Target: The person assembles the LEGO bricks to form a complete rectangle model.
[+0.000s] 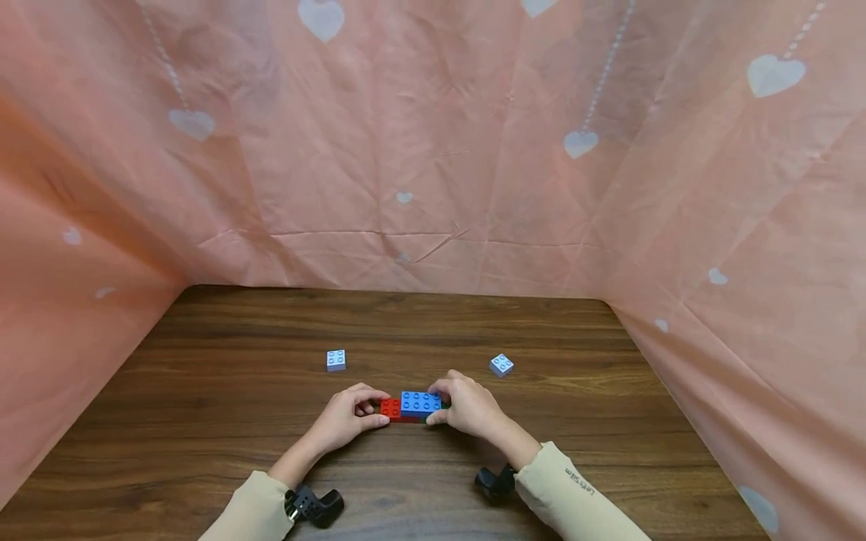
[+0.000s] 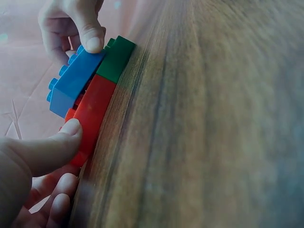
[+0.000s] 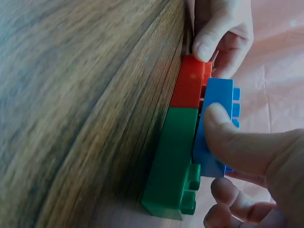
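Tabletop point(image 1: 203, 406) beneath partly hidden red brick point(image 1: 391, 407)

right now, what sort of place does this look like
Likely a makeshift recording booth: a pink curtain with pale hearts hangs round three sides of the wooden table, and black devices, probably cameras, show beside the sleeves.

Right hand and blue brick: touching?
Touching. The right wrist view shows the right hand with its thumb flat against the side of the blue brick, no gap between them.
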The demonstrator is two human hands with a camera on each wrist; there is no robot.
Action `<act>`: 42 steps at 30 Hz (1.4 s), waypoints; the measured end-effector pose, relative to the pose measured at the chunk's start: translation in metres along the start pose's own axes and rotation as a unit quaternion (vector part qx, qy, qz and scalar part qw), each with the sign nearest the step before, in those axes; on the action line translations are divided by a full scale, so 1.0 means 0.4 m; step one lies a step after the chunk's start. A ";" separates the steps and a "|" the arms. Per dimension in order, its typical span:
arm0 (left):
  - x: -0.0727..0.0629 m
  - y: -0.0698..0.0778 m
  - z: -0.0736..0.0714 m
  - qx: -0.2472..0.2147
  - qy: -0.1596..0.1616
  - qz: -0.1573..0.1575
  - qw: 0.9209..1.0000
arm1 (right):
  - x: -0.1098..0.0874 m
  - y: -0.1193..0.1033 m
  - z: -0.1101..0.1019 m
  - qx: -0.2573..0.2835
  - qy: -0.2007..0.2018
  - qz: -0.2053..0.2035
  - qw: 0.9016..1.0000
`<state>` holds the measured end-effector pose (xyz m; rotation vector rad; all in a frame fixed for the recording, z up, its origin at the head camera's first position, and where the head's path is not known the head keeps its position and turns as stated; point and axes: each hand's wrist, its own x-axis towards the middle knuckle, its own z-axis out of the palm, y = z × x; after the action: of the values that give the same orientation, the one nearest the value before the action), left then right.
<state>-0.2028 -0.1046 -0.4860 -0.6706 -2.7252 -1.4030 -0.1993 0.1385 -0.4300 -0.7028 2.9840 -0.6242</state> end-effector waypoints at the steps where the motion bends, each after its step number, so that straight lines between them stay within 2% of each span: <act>1: -0.001 0.001 0.001 0.000 -0.001 -0.001 1.000 | -0.001 0.001 -0.001 0.001 -0.003 0.004 1.000; 5: 0.001 0.003 0.000 0.000 -0.001 -0.001 1.000 | 0.000 0.005 -0.003 0.005 0.003 -0.004 1.000; 13: 0.003 0.003 -0.003 -0.003 0.001 0.007 1.000 | 0.023 -0.014 0.000 0.011 0.029 -0.070 0.997; 20: 0.004 0.002 -0.003 -0.005 0.003 0.012 1.000 | 0.036 -0.029 0.008 0.009 0.041 -0.091 0.995; 30: 0.004 0.001 0.001 -0.008 0.002 0.012 1.000 | 0.039 -0.034 0.020 -0.002 0.040 -0.091 0.995; 42: 0.009 -0.007 0.001 -0.004 0.005 0.013 1.000 | 0.056 -0.031 0.020 0.011 0.006 -0.080 0.997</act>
<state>-0.2069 -0.1045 -0.4879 -0.6943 -2.6953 -1.4074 -0.2132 0.1157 -0.4311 -0.9453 2.9478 -0.6683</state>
